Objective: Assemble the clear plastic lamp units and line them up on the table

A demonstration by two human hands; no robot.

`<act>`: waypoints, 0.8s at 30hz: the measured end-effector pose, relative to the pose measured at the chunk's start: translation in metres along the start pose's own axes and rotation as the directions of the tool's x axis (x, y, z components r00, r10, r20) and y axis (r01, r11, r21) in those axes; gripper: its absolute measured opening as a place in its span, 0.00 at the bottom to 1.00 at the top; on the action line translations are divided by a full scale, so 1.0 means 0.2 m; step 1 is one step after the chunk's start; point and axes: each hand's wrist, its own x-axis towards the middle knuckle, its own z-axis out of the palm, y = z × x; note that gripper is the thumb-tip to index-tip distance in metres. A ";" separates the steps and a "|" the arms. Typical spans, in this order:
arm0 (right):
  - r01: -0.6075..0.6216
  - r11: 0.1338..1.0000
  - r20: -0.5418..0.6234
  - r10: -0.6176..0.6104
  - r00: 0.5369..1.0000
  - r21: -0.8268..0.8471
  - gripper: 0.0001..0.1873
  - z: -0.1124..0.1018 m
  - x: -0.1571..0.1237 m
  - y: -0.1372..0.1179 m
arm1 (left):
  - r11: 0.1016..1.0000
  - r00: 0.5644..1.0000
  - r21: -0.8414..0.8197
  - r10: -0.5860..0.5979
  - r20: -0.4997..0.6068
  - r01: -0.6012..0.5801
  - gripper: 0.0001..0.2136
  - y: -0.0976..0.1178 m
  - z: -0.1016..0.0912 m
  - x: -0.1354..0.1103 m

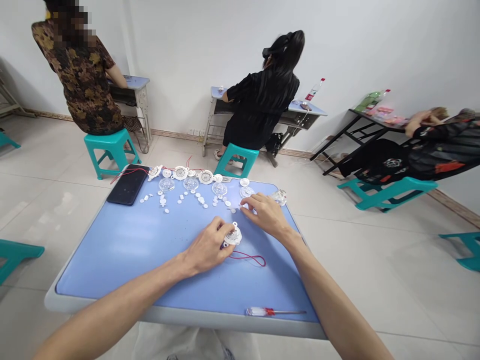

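Right at the front, the left hand (207,246) is clamped over a round white plastic housing (233,237), fingers wrapped across its top, with a loop of thin red wire (250,259) trailing out onto the counter (112,260). The right hand (264,215) is apart from it, fingertips (243,203) down among the small white plastic pieces (227,203); whether they have hold of one, I can't tell. Nearest the front edge, a red-handled screwdriver (262,311) lies with neither hand on it.

So this is how the counter stands: one housing is in hand, and across the far side the rest sit separate. There are three more wired white housings (180,173) along the far edge, four clear plastic domes (219,188) in a row before them, and a scatter of small white pieces between. A clear part (279,197) sits just past the right hand, and a black phone (127,185) lies at the far left corner.

Beyond the counter, two co-workers (260,100) sit on teal stools (110,150) facing the wall at their own desks, and a third person (423,145) leans by a black folding table (360,132) carrying plastic bottles (371,101).
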 end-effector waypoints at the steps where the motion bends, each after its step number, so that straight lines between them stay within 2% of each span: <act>1: 0.006 1.000 0.002 -0.006 1.000 -0.011 0.08 0.00 0.00 0.00 | 1.000 1.000 0.000 0.000 0.001 0.000 0.14 0.00 0.00 0.00; 5: 0.062 0.997 -0.010 -0.063 0.998 -0.054 0.09 0.01 -0.01 0.01 | 1.000 1.000 0.004 0.005 -0.007 -0.005 0.13 0.00 0.00 0.00; 13: 0.139 0.983 -0.109 -0.151 0.982 -0.118 0.08 0.04 -0.01 0.05 | 1.000 1.000 0.008 0.007 -0.009 -0.007 0.14 0.00 0.00 0.00; 18: 0.183 0.975 -0.096 -0.195 0.976 -0.124 0.07 0.02 0.00 0.05 | 1.000 1.000 0.006 0.007 -0.010 -0.007 0.14 0.00 0.00 0.00; 24: 0.215 0.966 -0.027 -0.221 0.975 -0.142 0.07 -0.01 0.02 0.05 | 1.000 1.000 0.004 0.008 -0.014 -0.008 0.15 0.00 0.00 0.00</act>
